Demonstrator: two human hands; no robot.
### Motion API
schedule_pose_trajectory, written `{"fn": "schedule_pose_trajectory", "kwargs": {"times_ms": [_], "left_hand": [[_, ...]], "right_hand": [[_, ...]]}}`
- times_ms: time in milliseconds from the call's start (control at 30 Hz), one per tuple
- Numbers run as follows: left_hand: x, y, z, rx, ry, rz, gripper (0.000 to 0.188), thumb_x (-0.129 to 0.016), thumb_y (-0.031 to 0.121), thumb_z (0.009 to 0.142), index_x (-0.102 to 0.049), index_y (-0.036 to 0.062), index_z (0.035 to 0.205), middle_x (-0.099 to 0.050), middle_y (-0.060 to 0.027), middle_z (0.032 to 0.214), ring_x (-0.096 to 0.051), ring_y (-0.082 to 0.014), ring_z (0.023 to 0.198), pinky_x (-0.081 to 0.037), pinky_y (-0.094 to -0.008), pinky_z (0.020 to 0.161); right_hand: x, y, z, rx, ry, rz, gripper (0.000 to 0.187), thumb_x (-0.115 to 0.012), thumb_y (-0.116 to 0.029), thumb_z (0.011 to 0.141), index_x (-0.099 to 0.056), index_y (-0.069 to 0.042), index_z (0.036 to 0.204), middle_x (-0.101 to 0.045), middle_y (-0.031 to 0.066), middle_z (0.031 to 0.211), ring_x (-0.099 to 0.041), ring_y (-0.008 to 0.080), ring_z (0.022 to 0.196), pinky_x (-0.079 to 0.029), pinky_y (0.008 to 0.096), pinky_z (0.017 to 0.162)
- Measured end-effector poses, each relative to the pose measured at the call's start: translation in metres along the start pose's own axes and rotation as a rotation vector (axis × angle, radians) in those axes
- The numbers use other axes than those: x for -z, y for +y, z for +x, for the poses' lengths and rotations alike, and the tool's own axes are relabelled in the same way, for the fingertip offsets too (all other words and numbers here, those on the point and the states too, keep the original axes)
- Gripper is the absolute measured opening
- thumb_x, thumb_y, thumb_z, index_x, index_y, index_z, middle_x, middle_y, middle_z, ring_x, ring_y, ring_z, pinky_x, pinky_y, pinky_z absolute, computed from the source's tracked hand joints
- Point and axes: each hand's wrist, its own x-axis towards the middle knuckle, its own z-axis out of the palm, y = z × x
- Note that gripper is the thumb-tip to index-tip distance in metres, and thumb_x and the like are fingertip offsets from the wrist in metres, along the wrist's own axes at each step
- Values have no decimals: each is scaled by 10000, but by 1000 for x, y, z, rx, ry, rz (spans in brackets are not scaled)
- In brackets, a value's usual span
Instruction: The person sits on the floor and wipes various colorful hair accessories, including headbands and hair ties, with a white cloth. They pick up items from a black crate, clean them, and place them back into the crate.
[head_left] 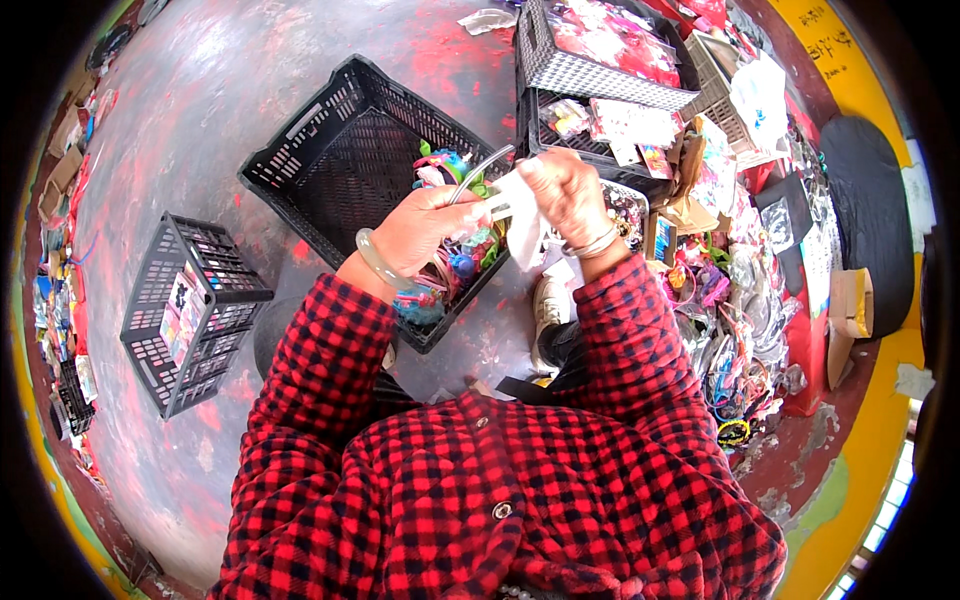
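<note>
My left hand (425, 228) is closed in a pinch on a thin, curved silvery band (480, 172), whose upper end sticks out past the fingers. Close beside it, my right hand (568, 195) grips a limp white strip (524, 228) that hangs down below the fingers. Part of the strip reaches across to the left fingertips; whether they pinch it too is hidden. Under my hands stands a black plastic crate (350, 150). Colourful soft pieces (462, 262) in blue, pink and green lie in its right end, partly covered by my left hand.
A smaller black crate (190, 310) stands on the floor at left. Crates stacked at upper right include a grey woven basket (610, 80) of packets. Along the right side lie a brown carton (850, 305) and a heap of plastic-wrapped goods (735, 320). My shoe (550, 305) is beside the crate.
</note>
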Motion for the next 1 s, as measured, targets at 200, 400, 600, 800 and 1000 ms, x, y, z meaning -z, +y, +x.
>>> {"fn": "schedule_pose_trajectory", "kwargs": {"times_ms": [200, 400, 600, 800, 1000], "left_hand": [[4, 3, -6, -96, -101, -186, 189, -490, 103, 858, -581, -38, 946, -595, -77, 832, -507, -95, 694, -389, -220, 613], [2, 15, 1, -61, 276, 157, 263, -464, 196, 888, -590, 5, 1016, -605, -9, 875, -439, -6, 607, -289, -139, 497], [-18, 8, -2, -21, 120, 175, 162, -539, 138, 844, -610, 11, 915, -565, 23, 742, -372, -3, 508, -282, -154, 443], [-14, 14, -6, 79, -45, 174, 119, -558, 99, 814, -600, -10, 836, -527, 5, 606, -393, -25, 479, -286, -164, 437], [-6, 18, -12, -42, -143, 64, 154, -558, 108, 816, -591, -42, 823, -518, -18, 610, -390, -36, 481, -276, -165, 441]], "right_hand": [[16, 3, -4, -602, -17, 801, 324, -600, -334, 816, -647, -20, 749, -545, -32, 605, -452, 44, 530, -365, 199, 489], [15, 14, -8, -587, -16, 515, 342, -607, -336, 810, -635, -8, 718, -531, -31, 571, -441, 41, 518, -357, 214, 466], [-9, 0, -8, -454, -115, 157, 337, -597, -296, 813, -609, 10, 672, -535, 39, 528, -450, 65, 503, -387, 274, 482], [-4, -10, -5, -465, -109, 367, 331, -602, -264, 820, -601, 9, 632, -515, -15, 542, -434, 37, 532, -371, 233, 479], [11, -3, -5, -518, -78, 526, 316, -594, -261, 831, -615, -9, 642, -519, -37, 556, -429, 24, 527, -355, 207, 470]]}}
